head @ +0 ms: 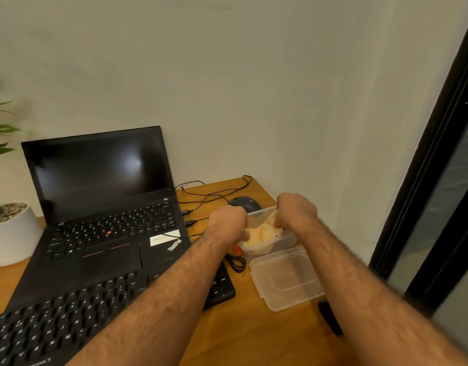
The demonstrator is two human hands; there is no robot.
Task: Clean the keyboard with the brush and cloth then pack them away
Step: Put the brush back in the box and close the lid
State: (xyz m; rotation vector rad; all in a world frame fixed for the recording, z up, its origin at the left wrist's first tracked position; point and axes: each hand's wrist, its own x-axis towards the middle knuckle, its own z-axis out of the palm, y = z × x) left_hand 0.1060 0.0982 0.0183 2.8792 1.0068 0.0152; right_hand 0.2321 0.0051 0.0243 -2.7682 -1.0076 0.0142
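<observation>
A pale yellow cloth (264,232) lies bunched inside a clear plastic container (285,240) on the wooden desk (254,339). My left hand (228,223) grips the cloth at the container's left side. My right hand (296,211) pinches the cloth from above at the far right corner. The container's clear lid (287,277) lies loose in front of it. A black external keyboard (69,315) stretches along the near left. A black object (330,317), perhaps the brush, lies near the desk's right edge, partly under my right forearm.
An open black laptop (103,196) stands behind the keyboard. A dark mouse (244,203) and thin black cables (214,192) lie behind the container. A white plant pot (10,233) sits at far left. A dark window frame (438,167) runs along the right.
</observation>
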